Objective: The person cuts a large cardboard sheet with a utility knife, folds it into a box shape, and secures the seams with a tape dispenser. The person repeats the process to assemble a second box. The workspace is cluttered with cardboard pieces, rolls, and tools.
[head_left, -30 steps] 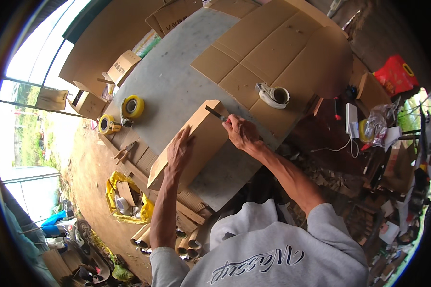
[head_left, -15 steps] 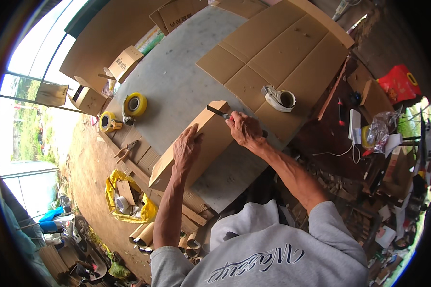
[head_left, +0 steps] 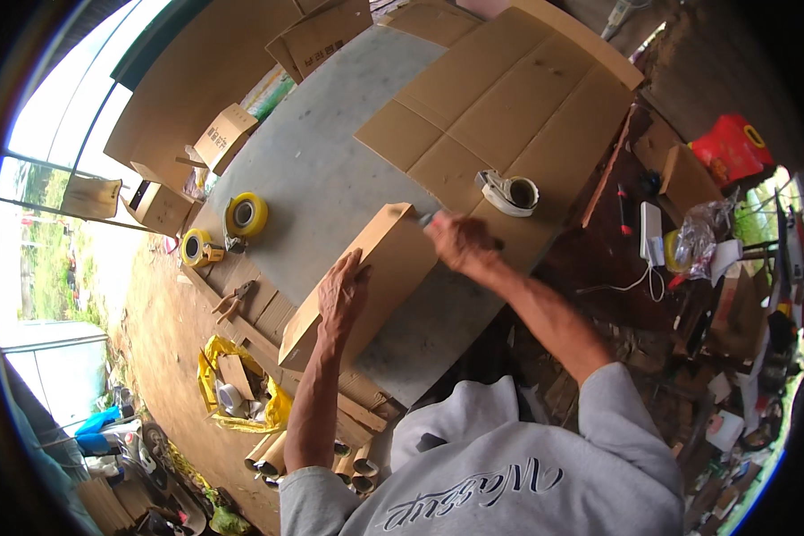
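Note:
A long, narrow cardboard box (head_left: 386, 259) lies slantwise on the grey tabletop in front of me. My left hand (head_left: 343, 290) rests on its upper edge, fingers stretched out along the cardboard. At the box's far end, my right hand (head_left: 464, 243) is closed round a knife (head_left: 428, 218), smeared by motion. Only a short part of the knife shows beyond my fingers, beside the box's far corner. I cannot tell whether the blade touches the cardboard.
A flattened cardboard sheet (head_left: 482, 98) covers the table's far right, bearing a tape dispenser (head_left: 512, 194). Yellow tape rolls (head_left: 246, 215) sit at the left edge, near pliers (head_left: 234, 302). Below are a yellow bag (head_left: 281, 406) and cardboard tubes (head_left: 268, 454). A red container (head_left: 732, 150) stands right.
The knife blade, which reached over the box's far end, now shows only briefly beside its corner. My right hand has moved slightly and blurred; my left hand stays on the box.

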`<state>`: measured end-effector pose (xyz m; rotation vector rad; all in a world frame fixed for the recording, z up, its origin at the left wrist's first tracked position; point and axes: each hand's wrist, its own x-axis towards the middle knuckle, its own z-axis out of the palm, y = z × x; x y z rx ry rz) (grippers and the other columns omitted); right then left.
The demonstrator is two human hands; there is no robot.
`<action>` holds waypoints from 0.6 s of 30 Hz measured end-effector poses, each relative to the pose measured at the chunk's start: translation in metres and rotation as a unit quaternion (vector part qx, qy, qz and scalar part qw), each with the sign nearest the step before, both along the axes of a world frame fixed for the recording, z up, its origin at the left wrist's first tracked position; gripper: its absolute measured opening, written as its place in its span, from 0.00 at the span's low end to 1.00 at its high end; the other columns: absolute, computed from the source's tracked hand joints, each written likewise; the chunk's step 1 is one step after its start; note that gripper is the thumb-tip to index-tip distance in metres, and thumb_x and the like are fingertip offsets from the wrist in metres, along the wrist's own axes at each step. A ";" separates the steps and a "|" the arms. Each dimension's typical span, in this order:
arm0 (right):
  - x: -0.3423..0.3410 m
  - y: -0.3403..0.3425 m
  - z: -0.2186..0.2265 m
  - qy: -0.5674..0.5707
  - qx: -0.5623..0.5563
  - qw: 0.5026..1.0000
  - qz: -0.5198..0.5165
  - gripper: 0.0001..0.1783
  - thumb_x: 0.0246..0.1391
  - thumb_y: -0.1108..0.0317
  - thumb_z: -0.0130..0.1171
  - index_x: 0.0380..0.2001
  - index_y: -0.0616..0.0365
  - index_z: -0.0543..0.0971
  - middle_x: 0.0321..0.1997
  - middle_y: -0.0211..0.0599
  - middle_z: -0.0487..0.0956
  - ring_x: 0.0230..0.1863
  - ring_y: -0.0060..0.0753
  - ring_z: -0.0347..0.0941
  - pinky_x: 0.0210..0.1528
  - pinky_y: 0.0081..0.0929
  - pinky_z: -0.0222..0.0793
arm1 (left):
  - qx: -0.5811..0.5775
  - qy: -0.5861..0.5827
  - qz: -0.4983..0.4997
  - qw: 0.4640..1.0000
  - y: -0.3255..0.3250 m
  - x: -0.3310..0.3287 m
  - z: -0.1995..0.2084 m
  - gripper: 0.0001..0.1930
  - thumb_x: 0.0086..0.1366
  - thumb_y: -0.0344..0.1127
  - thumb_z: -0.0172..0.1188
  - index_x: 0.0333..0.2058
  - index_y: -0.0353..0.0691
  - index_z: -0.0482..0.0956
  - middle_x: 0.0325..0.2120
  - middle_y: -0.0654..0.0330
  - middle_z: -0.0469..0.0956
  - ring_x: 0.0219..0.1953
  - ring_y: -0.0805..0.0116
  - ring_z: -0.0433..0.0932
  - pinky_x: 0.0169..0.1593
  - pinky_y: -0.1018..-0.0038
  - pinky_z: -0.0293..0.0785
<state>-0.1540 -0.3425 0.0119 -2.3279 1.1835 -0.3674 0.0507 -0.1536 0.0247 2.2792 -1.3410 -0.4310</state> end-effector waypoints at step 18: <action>-0.360 -0.142 -0.059 0.116 0.014 0.897 -0.427 0.34 0.56 0.67 0.60 0.63 0.68 0.63 0.59 0.66 0.71 0.58 0.61 0.73 0.59 0.45 0.73 | 0.161 -0.222 -0.242 0.931 -0.130 -0.088 0.034 0.30 0.61 0.39 0.67 0.60 0.36 0.71 0.37 0.52 0.83 0.38 0.50 0.84 0.43 0.57 0.78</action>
